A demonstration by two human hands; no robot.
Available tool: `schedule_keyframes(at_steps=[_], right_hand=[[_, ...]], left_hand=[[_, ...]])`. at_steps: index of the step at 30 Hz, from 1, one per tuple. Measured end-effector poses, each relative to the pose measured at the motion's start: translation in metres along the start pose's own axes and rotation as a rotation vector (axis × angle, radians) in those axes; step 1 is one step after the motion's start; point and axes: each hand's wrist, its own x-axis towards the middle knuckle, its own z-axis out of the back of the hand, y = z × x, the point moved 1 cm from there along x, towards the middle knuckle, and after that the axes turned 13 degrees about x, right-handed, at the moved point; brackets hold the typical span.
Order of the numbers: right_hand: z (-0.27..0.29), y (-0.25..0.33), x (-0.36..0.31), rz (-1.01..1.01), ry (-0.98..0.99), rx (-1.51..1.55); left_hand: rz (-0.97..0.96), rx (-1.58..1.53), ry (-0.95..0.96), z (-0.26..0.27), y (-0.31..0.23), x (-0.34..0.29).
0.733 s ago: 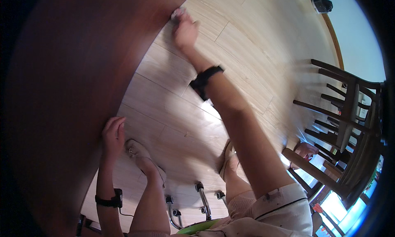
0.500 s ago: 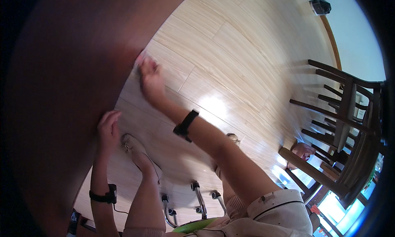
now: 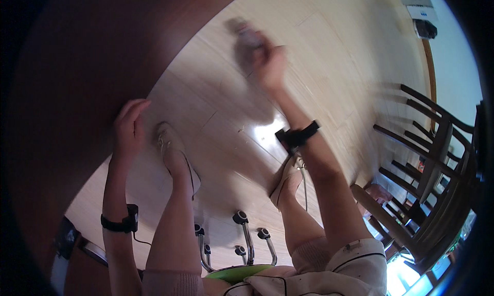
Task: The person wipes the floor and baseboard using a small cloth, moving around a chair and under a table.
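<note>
My right hand (image 3: 270, 67) is raised over the floor, right of the large dark brown panel. Its fingers are closed on a small greyish-pink thing (image 3: 249, 37), too smeared by motion to name. My left hand (image 3: 130, 126) is at the curved edge of the dark brown panel (image 3: 103, 54), its slightly bent fingers lying along it with nothing visible in them. Whether those fingers press on the edge I cannot tell. A black strap with a small box is on each wrist.
Pale wooden floorboards (image 3: 216, 90) spread below, with my two beige shoes on them. Under my seat are chrome legs with casters (image 3: 240, 217). Dark wooden chairs (image 3: 432, 157) stand at the right. Boxes and a black object (image 3: 425, 28) are at the far right wall.
My right hand has left the panel's edge, moving right and away from me with the small thing. My left hand has shifted slightly farther along the edge. The view has moved a little.
</note>
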Motion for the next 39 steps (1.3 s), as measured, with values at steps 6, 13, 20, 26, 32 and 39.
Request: schedule_keyframes(at_steps=[6,13,20,26,32,39], right_hand=[[0.004,-0.068,0.061,-0.349,-0.124,-0.165],[-0.165,0.071,-0.040,0.147,0.167,-0.118],[-0.185,0.162,-0.137,0.433,0.804,0.088],[-0.115,0.111,-0.085,0.156,0.246,0.111],[-0.152,0.078,-0.038,-0.046,0.073,-0.235],[-0.230,0.228,-0.179,0.225,1.073,-0.390]], left_hand=[[0.104,0.018,-0.062,0.006,0.018,-0.041],[0.178,0.033,-0.318,0.023,0.048,-0.065],[0.284,-0.006,-0.516,0.033,0.071,-0.104],[0.223,0.196,-0.514,0.038,0.100,-0.149],[0.277,0.033,-0.624,0.045,0.099,-0.150],[0.221,0.117,-0.520,0.054,0.115,-0.180]])
